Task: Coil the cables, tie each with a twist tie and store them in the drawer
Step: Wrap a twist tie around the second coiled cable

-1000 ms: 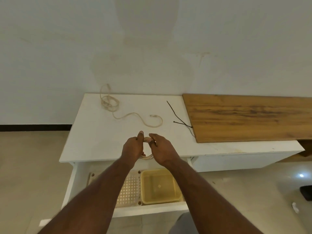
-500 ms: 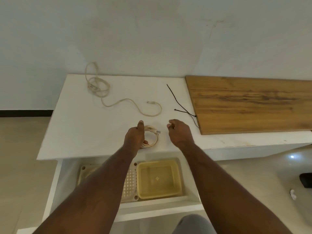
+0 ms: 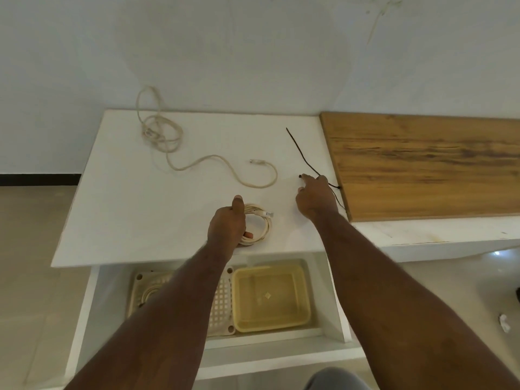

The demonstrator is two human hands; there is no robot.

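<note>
My left hand (image 3: 227, 225) grips a coiled cream cable (image 3: 260, 223) and holds it down on the white cabinet top (image 3: 126, 209) near its front edge. My right hand (image 3: 315, 198) stretches out to the right, its fingertips at the black twist ties (image 3: 302, 156) lying beside the wooden board; whether a tie is pinched I cannot tell. A second cream cable (image 3: 197, 161) lies loose and uncoiled at the back left, one plug end resting mid-top. Below the top, the drawer (image 3: 332, 302) stands pulled out.
Inside the drawer sit a yellow plastic tub (image 3: 271, 298) and a cream perforated basket (image 3: 222, 302), partly hidden by my left forearm. A wooden board (image 3: 422, 164) covers the surface to the right. A white wall rises behind the cabinet.
My right hand has let go of the coil and moved right and away to the twist ties. My left hand has set the coil down on the top and keeps hold of it.
</note>
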